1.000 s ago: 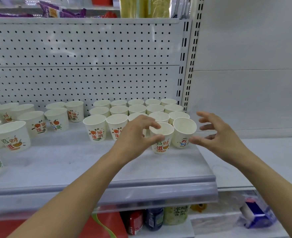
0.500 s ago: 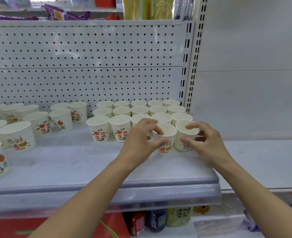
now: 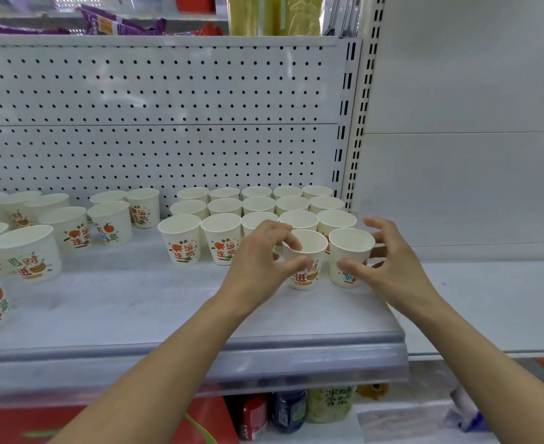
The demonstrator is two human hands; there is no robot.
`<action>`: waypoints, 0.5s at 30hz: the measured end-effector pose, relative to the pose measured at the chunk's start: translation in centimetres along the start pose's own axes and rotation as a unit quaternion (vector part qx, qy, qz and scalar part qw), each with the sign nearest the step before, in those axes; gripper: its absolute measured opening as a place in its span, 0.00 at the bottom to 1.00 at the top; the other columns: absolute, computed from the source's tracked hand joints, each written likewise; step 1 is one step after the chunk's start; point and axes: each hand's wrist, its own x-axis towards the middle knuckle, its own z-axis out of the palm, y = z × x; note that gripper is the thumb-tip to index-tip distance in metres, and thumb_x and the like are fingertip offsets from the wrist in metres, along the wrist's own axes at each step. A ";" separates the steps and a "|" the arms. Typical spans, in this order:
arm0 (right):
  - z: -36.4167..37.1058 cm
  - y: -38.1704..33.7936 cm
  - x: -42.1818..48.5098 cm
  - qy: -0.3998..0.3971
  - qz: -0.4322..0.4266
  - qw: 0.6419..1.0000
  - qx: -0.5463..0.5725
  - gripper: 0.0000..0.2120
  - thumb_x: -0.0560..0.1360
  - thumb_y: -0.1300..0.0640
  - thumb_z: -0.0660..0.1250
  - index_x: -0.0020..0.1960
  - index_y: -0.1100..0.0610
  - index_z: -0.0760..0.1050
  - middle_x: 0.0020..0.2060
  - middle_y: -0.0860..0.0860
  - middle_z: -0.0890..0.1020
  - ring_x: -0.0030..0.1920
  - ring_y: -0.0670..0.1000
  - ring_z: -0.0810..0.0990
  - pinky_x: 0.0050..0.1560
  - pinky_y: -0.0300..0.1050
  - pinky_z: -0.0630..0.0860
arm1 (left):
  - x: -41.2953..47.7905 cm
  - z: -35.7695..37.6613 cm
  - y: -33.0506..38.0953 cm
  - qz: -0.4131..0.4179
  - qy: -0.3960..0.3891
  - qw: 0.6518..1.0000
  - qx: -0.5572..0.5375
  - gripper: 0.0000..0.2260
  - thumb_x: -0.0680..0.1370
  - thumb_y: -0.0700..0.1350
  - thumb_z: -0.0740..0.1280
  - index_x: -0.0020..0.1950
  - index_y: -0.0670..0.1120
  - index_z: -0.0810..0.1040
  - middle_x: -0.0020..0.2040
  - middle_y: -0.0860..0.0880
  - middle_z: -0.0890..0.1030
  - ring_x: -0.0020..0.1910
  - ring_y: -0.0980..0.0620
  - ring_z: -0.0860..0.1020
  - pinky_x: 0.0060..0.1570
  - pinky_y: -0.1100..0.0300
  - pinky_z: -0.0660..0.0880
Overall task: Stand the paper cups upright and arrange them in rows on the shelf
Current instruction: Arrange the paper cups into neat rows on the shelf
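Two paper cups stand upright at the front right of the shelf (image 3: 136, 302), just ahead of the ranked rows (image 3: 258, 205). The left hand (image 3: 257, 264) pinches the inner cup (image 3: 309, 246) near its rim between thumb and forefinger. The right hand (image 3: 392, 270) curls round the end cup (image 3: 350, 248), thumb on its front wall. The person should probably squeeze lightly, since thin paper dents, and square both cups with the columns behind without knocking their neighbours.
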 end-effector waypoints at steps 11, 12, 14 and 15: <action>-0.3 -0.1 -0.2 -0.009 0.022 0.999 -0.034 0.41 0.65 0.46 0.77 0.71 0.47 0.60 0.57 0.47 0.73 0.53 0.49 0.77 0.52 0.44 0.74 | 0.0 -0.1 -0.2 0.008 0.009 1.000 0.016 0.13 0.69 0.52 0.76 0.50 0.50 0.80 0.60 0.55 0.76 0.58 0.56 0.75 0.55 0.53 0.76; -0.4 -0.2 -0.3 -0.002 0.022 0.999 -0.033 0.41 0.65 0.43 0.76 0.71 0.47 0.60 0.58 0.47 0.73 0.55 0.49 0.76 0.53 0.44 0.73 | -0.1 -0.2 -0.1 0.008 0.009 1.000 0.017 0.15 0.69 0.52 0.76 0.51 0.50 0.79 0.60 0.55 0.76 0.58 0.57 0.74 0.56 0.53 0.75; -0.4 -0.7 -0.7 0.032 -0.005 0.999 -0.037 0.39 0.65 0.38 0.71 0.71 0.48 0.61 0.61 0.47 0.72 0.59 0.48 0.74 0.55 0.46 0.72 | -0.7 -0.8 0.3 0.018 0.012 0.999 0.029 0.17 0.70 0.53 0.75 0.56 0.50 0.78 0.61 0.55 0.75 0.60 0.58 0.73 0.58 0.54 0.74; -0.3 -1.4 -0.9 0.054 -0.037 0.997 -0.048 0.37 0.67 0.36 0.69 0.71 0.49 0.62 0.63 0.48 0.72 0.60 0.48 0.72 0.57 0.47 0.72 | -1.1 -1.2 0.5 0.028 0.017 0.999 0.041 0.18 0.71 0.54 0.74 0.58 0.50 0.78 0.62 0.55 0.75 0.61 0.58 0.72 0.60 0.55 0.73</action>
